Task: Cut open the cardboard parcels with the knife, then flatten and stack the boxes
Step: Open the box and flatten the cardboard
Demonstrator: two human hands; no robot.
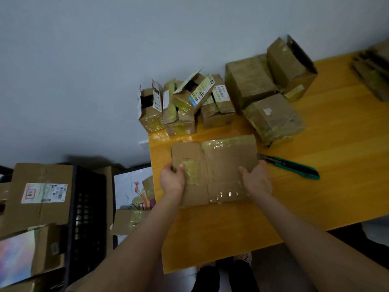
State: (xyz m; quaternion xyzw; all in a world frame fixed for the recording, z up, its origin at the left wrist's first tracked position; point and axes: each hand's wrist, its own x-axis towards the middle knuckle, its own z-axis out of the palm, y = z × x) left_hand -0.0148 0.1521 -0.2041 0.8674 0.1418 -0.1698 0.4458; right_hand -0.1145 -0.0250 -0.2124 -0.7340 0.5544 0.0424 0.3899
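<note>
Both hands, left hand (172,179) and right hand (257,178), grip the flattened box (214,169) by its edges on the worktop (336,186); the knife (292,166) lies right.

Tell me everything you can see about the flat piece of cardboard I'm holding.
The flattened box is brown cardboard, creased and scuffed, with shiny yellowish tape along its far edge, near edge and left part. It lies flat over the wooden table. The left hand grips its left edge, thumb on top; the right hand grips its right edge.
</note>
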